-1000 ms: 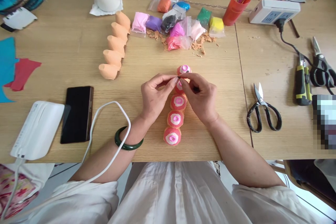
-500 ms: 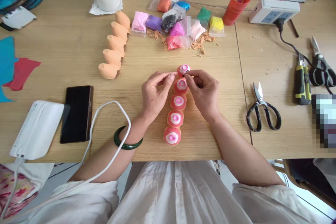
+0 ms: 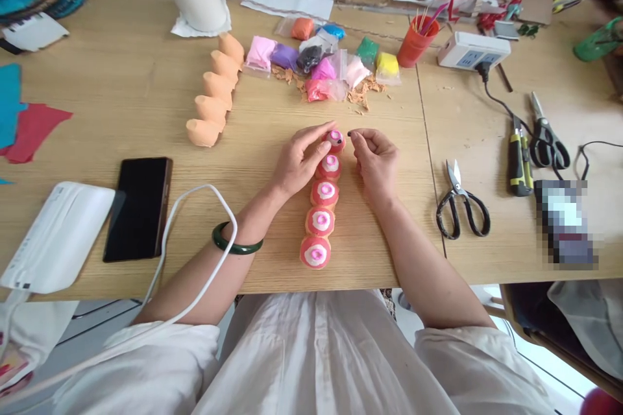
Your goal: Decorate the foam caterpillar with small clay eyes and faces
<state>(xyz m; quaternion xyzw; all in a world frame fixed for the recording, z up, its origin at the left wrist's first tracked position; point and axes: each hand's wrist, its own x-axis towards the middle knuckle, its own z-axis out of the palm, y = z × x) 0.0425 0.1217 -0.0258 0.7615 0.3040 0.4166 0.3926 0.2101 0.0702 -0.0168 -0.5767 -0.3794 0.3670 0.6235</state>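
Note:
A strip of painted egg-carton cups (image 3: 324, 193) runs away from me, each cup pinkish red with a white patch and a pink clay ring. The farthest cup (image 3: 335, 137) carries a small black dot on its right side. My left hand (image 3: 298, 161) lies beside that cup, thumb against its near left side and fingers stretched past its far side, spread apart. To the right of the strip, my right hand (image 3: 376, 159) pinches a tiny black clay ball (image 3: 349, 134) between thumb and forefinger, apart from the cups.
Bags of coloured clay (image 3: 321, 68) lie beyond the strip. Plain orange carton cups (image 3: 210, 107) stand at the left, near a phone (image 3: 139, 207) and a white cable (image 3: 168, 240). Scissors (image 3: 460, 201), a cutter (image 3: 520, 159) and a power strip (image 3: 473, 50) are on the right.
My right hand has drawn back to the right from the farthest cup, where a black dot now shows. My left fingers have spread around that cup. The view has shifted.

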